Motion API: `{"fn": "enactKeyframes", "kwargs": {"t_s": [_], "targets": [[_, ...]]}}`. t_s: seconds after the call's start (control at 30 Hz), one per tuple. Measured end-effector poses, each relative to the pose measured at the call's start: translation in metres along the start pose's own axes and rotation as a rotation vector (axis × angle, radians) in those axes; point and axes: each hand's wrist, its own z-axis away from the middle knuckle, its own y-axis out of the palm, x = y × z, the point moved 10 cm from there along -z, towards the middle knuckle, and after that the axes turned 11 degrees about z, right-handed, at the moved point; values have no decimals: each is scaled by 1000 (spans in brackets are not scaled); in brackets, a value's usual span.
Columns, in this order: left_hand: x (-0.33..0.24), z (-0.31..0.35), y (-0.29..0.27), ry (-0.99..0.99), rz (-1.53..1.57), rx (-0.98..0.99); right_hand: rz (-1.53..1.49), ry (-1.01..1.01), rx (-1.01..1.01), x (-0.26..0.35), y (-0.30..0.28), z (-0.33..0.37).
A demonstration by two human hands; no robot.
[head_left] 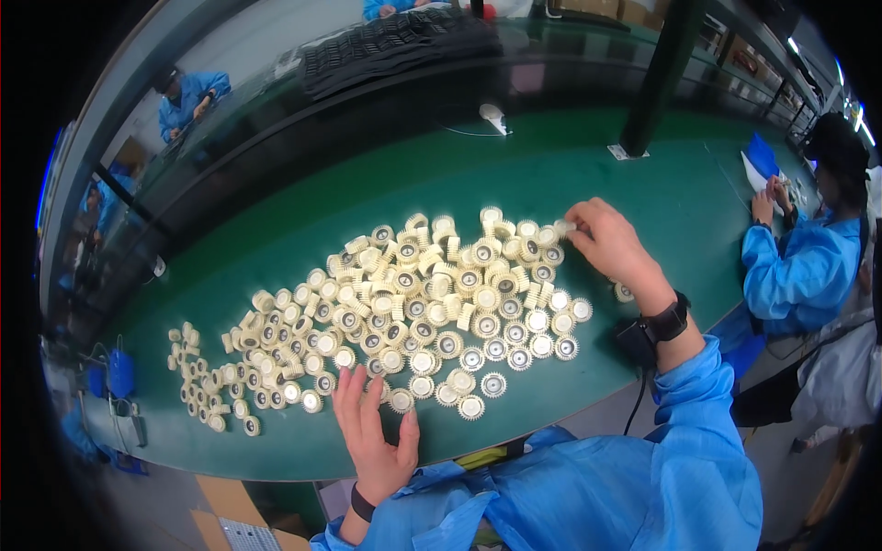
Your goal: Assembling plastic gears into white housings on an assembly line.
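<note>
A large pile of cream plastic gears (432,285) with toothed rims spreads over the green tabletop, several showing dark or metallic centres. My right hand (608,241) is at the pile's far right edge, with thumb and fingers pinched on a cream gear (563,227). At the pile's near edge, my left hand (375,443) has its fingers spread, their tips beside or touching the closest gears; nothing shows in its grasp. One loose gear (623,292) lies partly hidden beside my right wrist.
A dark post (663,78) rises from the green table (276,207) beyond my right hand. A white round-headed object (493,117) lies farther back. Black parts (395,46) fill the line behind. At the right a co-worker (799,262) handles small parts. A cardboard box (230,500) stands below the near edge.
</note>
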Motion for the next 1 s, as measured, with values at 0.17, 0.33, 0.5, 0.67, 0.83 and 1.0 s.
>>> {"fn": "enactKeyframes", "kwargs": {"t_s": [0.17, 0.33, 0.5, 0.67, 0.83, 1.0], "targets": [[2, 1, 0, -10, 33, -3, -53, -11, -11, -3, 4, 0], [1, 1, -1, -4, 30, -11, 126, -174, -67, 13, 5, 2], [7, 1, 0, -18, 29, -6, -1497, 130, 139, 30, -10, 7], [3, -1, -2, -18, 24, -9, -2046, -43, 144, 84, -10, 22], [3, 2, -2, -24, 24, -24, -2075, -53, 190, 92, -6, 30], [2, 3, -1, -9, 28, -23, -2032, -17, 159, 88, 1, 31]]}}
